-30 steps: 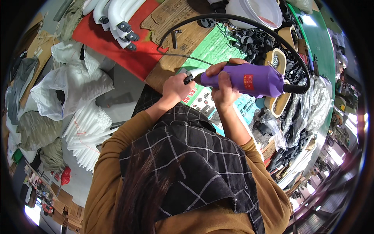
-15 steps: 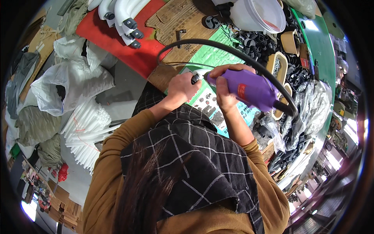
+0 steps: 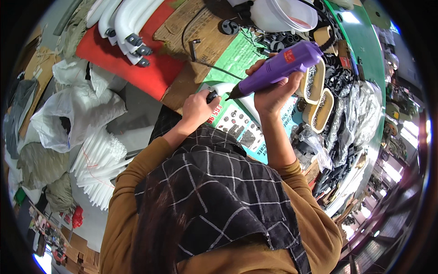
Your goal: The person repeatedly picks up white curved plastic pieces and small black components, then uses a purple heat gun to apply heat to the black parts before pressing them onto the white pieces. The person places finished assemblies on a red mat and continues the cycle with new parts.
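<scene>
My left hand (image 3: 197,109) is closed round the end of a white curved tube (image 3: 224,88), where a black end fitting (image 3: 211,96) shows at the fingers. My right hand (image 3: 273,97) grips a purple electric screwdriver (image 3: 276,68), tilted so that its dark tip points down and left. That tip sits just right of the fitting; a small gap appears between them. Part of the tube passes behind the screwdriver and my right hand. Beneath both hands lies a printed green and blue sheet (image 3: 239,125) on the bench.
Several white curved tubes with black ends (image 3: 133,40) rest on red cloth (image 3: 107,59). A white bucket (image 3: 285,16), cream trays of screws (image 3: 315,84) and loose black fittings crowd the right side. A thin cable (image 3: 185,36) crosses the cardboard. White sacks (image 3: 80,107) stand at left.
My right hand has raised the screwdriver's rear end, and its tip has come away from the black fitting. The cable has swung aside. My left hand keeps its hold; the whole view has shifted slightly.
</scene>
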Demonstrator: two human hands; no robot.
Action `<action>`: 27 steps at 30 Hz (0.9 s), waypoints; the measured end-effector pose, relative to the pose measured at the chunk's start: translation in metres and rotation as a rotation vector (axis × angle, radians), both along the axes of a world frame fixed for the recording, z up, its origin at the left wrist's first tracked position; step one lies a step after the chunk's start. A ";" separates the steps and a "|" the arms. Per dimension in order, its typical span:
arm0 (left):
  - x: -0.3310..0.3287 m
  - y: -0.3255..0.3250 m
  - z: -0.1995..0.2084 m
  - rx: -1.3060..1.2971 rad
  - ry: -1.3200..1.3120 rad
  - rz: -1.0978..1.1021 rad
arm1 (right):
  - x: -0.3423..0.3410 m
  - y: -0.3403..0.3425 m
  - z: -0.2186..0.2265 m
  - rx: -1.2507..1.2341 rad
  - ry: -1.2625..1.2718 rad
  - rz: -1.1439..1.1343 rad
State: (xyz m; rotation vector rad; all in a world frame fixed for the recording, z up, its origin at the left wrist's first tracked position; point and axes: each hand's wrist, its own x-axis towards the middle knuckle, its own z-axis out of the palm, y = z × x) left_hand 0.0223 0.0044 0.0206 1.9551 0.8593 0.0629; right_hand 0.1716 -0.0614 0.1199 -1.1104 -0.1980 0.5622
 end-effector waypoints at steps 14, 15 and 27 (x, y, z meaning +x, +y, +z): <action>0.002 0.000 -0.003 0.004 0.009 -0.008 | -0.003 -0.009 -0.002 -0.113 0.009 -0.056; 0.001 0.000 -0.003 0.005 -0.015 -0.006 | -0.004 -0.007 -0.002 -0.069 0.019 -0.080; 0.002 0.002 0.002 -0.048 -0.052 0.020 | -0.008 0.006 0.000 -0.026 -0.090 -0.038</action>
